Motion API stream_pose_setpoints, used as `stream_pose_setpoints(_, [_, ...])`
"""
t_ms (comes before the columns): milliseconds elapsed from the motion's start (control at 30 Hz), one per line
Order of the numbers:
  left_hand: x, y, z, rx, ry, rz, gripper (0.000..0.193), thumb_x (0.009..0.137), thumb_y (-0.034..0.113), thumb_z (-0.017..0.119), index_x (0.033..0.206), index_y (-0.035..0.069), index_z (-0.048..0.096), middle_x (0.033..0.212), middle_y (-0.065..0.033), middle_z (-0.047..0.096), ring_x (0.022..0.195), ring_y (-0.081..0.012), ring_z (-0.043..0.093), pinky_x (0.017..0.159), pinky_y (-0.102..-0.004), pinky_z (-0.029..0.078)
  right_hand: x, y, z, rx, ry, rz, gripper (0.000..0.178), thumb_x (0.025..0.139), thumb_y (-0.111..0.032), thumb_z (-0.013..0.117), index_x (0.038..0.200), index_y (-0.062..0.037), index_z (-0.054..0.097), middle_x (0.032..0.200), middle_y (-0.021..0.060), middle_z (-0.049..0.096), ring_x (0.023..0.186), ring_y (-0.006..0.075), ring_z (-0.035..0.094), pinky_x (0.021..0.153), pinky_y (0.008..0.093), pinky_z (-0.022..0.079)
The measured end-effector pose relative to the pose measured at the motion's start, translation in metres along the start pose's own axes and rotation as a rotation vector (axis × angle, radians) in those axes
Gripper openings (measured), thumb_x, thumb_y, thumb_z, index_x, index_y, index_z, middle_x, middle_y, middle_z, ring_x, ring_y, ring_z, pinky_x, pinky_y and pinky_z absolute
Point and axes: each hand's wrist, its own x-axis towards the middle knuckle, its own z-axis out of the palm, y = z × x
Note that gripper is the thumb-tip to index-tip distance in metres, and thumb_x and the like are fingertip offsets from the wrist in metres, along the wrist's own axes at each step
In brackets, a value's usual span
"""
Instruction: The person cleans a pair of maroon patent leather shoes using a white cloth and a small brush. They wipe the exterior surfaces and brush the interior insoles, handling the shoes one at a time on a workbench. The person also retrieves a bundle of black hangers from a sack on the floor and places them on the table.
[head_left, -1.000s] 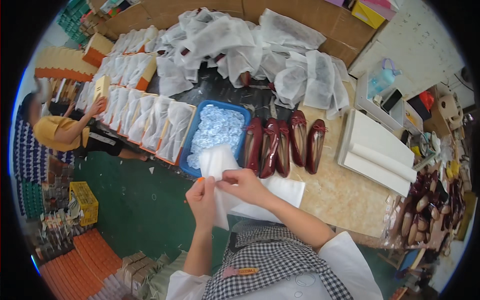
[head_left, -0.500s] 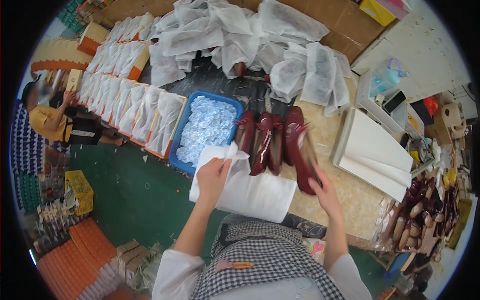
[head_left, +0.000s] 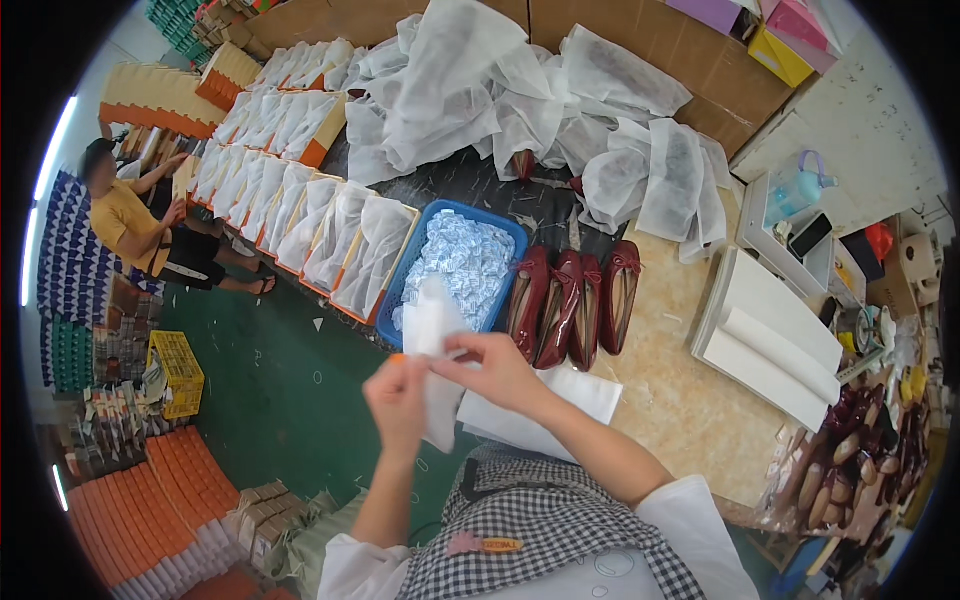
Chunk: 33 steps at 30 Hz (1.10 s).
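Between my two hands, in front of my chest, a thin white non-woven bag (head_left: 434, 318) stands up, its lower end hanging below my fingers. My left hand (head_left: 396, 405) pinches its edge; something orange shows at a fingertip. The fingers of my right hand (head_left: 495, 370) close on the same bag from the other side. Just beyond, several glossy dark red flat shoes (head_left: 560, 318) with small bows lie side by side. A stack of flat white bags (head_left: 590, 396) rests at the table's near edge, partly under my right arm. Left of the shoes sits a blue basket (head_left: 515, 232) full of small pale blue packets (head_left: 462, 255).
Rows of orange-edged boxes (head_left: 350, 250) with white-wrapped contents line the left. White bags (head_left: 450, 110) are heaped at the back. At right are a white pad (head_left: 770, 335), a phone (head_left: 810, 236) and piled shoes (head_left: 850, 450). A person in yellow (head_left: 125, 220) stands far left.
My right hand has let go of a red shoe, now lying with the others, and has moved left to the white bag. My left hand has lifted the bag off the stack.
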Motion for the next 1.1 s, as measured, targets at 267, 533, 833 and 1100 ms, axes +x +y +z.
stream_pose_setpoints(267, [-0.006,-0.018,0.029,-0.125,-0.253,-0.295,0.024,0.090,0.009,0.062,0.069,-0.003,0.057,0.062,0.0060,0.047,0.057,-0.0030,0.037,0.049,-0.0228,0.029,-0.106,0.110,-0.153,-0.907,0.692,0.013,0.020,0.083,-0.017,0.068,0.094,0.0001,0.069,0.083,0.0088,0.070,0.076,0.0126,0.065,0.069,0.0249,0.050])
stream_pose_setpoints(533, [-0.028,-0.037,0.086,-0.178,-0.392,-0.359,0.025,0.090,0.015,0.062,0.072,-0.002,0.063,0.059,0.0054,0.045,0.056,-0.0025,0.037,0.049,-0.0234,0.029,-0.079,0.051,-0.055,-0.160,0.270,0.276,0.020,0.080,-0.015,0.068,0.091,0.0016,0.067,0.075,0.0071,0.068,0.069,0.0108,0.062,0.065,0.0260,0.048])
stream_pose_setpoints(833, [-0.013,-0.041,0.058,0.157,-0.377,-0.086,0.025,0.087,0.015,0.065,0.071,-0.003,0.060,0.055,-0.0021,0.047,0.051,-0.0074,0.039,0.047,-0.0275,0.030,-0.103,0.109,-0.143,-1.476,0.711,0.123,0.035,0.085,-0.017,0.064,0.117,-0.0036,0.062,0.104,0.0218,0.065,0.095,0.0264,0.062,0.086,0.0348,0.047])
stream_pose_setpoints(1100, [0.005,-0.052,0.068,0.578,-0.343,0.195,0.032,0.087,0.026,0.063,0.064,0.004,0.056,0.060,-0.0092,0.052,0.051,-0.0301,0.052,0.048,-0.0387,0.038,-0.138,0.083,-0.178,-0.373,0.558,0.345,0.033,0.096,-0.012,0.047,0.127,-0.0053,0.056,0.113,0.0190,0.064,0.100,0.0207,0.061,0.086,0.0295,0.045])
